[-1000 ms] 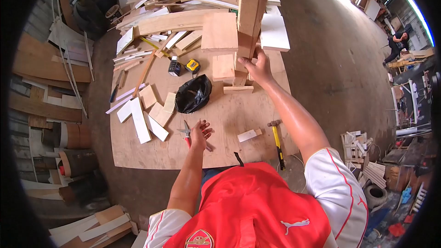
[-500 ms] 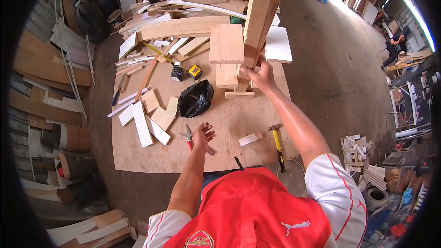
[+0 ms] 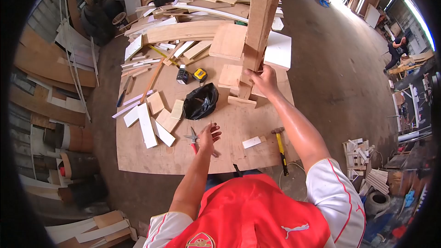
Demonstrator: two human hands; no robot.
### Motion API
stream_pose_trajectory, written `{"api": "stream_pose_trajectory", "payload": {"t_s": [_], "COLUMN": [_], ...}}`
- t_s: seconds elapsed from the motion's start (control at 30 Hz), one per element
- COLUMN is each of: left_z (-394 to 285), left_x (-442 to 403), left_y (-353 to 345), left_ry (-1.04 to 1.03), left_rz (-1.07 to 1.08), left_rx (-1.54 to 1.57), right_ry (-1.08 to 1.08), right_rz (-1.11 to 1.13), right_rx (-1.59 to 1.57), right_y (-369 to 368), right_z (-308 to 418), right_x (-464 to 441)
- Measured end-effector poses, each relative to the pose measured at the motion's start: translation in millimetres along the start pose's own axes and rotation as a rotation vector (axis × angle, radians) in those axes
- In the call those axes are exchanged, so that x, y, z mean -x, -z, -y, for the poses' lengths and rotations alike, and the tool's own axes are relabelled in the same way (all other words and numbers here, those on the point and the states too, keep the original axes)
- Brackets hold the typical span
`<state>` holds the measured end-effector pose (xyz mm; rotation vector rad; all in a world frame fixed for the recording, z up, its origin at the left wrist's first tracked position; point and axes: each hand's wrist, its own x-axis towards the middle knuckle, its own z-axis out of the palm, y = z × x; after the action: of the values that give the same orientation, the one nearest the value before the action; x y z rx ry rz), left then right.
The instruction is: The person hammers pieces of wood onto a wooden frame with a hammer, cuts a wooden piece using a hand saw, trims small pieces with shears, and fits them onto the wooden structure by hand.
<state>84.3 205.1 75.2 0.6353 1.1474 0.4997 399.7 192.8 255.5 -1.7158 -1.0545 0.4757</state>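
Observation:
My right hand is wrapped round the upright post of a wooden structure, which stands on the table with square boards fixed at its sides. My left hand hovers palm up near the table's front edge, fingers apart, with nothing in it. Beside it lie red-handled snips, partly hidden by the hand. A black plastic bag sits between my left hand and the structure. To the right are a small white-faced block and a yellow-handled hammer.
Short wood offcuts lie at the left, with a yellow tape measure and a small dark bottle behind. Long wood strips are piled at the back. Another person is far off at the right.
The post has tilted, its top coming nearer and showing its end face. My right hand has moved slightly down with it. The whole view has shifted a little; my left hand stays open.

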Motion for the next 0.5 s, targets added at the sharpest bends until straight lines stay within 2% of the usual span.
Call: {"api": "stream_pose_trajectory", "payload": {"t_s": [0.03, 0.13, 0.23, 0.33, 0.5], "left_z": [-1.2, -6.8, -10.0, -17.2, -20.2], "left_x": [3.3, 7.6, 13.9, 23.1, 31.8], "left_y": [-0.2, 0.0, 4.7, 6.5, 18.9], "left_ry": [-0.009, -0.04, -0.068, -0.07, -0.049], "left_rz": [-0.004, 0.009, 0.047, 0.063, 0.074], "left_rx": [-0.002, -0.018, -0.021, -0.037, -0.082], "right_ry": [0.003, 0.228, 0.215, 0.233, 0.17], "right_rz": [-0.003, -0.133, -0.129, -0.185, -0.274], "right_rx": [0.018, -0.09, 0.166, 0.229, 0.16], "right_y": [-1.6, -17.4, -24.2, -31.2, -42.7], "right_z": [2.7, -1.3, -5.8, 2.8, 0.7], "right_x": [1.9, 8.0, 17.3, 28.1, 39.3]}}
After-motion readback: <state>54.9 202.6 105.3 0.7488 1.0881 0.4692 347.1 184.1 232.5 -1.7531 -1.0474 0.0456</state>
